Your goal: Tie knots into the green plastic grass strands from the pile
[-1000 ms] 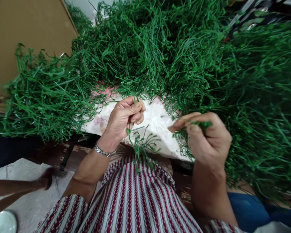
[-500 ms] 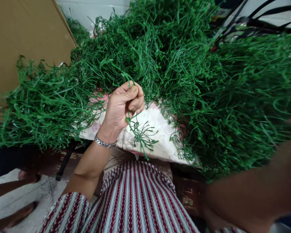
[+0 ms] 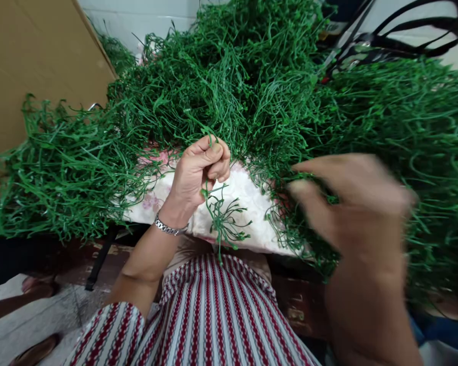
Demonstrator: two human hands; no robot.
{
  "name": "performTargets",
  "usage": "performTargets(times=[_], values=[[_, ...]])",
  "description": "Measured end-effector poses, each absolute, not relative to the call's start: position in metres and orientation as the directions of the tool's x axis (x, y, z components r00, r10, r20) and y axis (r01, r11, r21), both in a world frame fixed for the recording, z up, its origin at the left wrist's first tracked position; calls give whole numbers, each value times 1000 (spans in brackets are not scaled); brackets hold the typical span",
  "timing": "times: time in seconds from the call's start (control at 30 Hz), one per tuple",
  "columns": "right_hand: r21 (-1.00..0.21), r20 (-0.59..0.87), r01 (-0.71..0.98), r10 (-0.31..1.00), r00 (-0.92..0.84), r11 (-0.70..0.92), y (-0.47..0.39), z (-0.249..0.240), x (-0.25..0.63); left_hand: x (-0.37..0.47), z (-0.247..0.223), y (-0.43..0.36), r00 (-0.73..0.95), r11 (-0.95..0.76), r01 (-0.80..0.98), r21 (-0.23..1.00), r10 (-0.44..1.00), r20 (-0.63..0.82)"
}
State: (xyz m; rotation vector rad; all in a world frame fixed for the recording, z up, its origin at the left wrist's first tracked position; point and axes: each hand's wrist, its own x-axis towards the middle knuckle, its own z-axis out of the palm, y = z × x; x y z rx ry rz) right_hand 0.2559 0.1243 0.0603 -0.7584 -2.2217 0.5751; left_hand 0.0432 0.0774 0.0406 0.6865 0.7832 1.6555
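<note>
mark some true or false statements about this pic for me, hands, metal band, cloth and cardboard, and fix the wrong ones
1. The left hand pinches a green sprig. True.
2. The metal band is on the right wrist. False: it is on the left wrist.
3. The cloth below the hands is plain blue. False: it is white with pink patches.
4. The cardboard is at the upper left of the picture. True.
5. The right hand shows sharply. False: it is blurred, and whether it holds anything cannot be told.
</note>
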Motion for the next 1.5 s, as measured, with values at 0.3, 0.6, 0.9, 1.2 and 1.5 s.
performTargets(times=[0.3, 0.6, 0.9, 1.2, 1.5], values=[[-710, 220, 106, 362, -906, 696, 111, 3, 190, 48, 41, 71, -352, -207, -465, 861, 935, 34], [-725, 358, 157, 561, -746, 671, 99, -2, 197, 50, -1, 20, -429, -265, 364, 893, 803, 413], [-793, 318, 130, 586, -745, 595, 93, -6, 198, 60, -19, 7, -299, -122, 122, 985, 942, 153], [-933, 160, 66, 574, -803, 354, 98, -6, 200, 55, -10, 1, -130, -28, 177, 984, 990, 51], [-973, -159, 74, 410, -898, -217, 101, -16, 198, 54, -1, 5, -109, -105, 372, 922, 982, 155]])
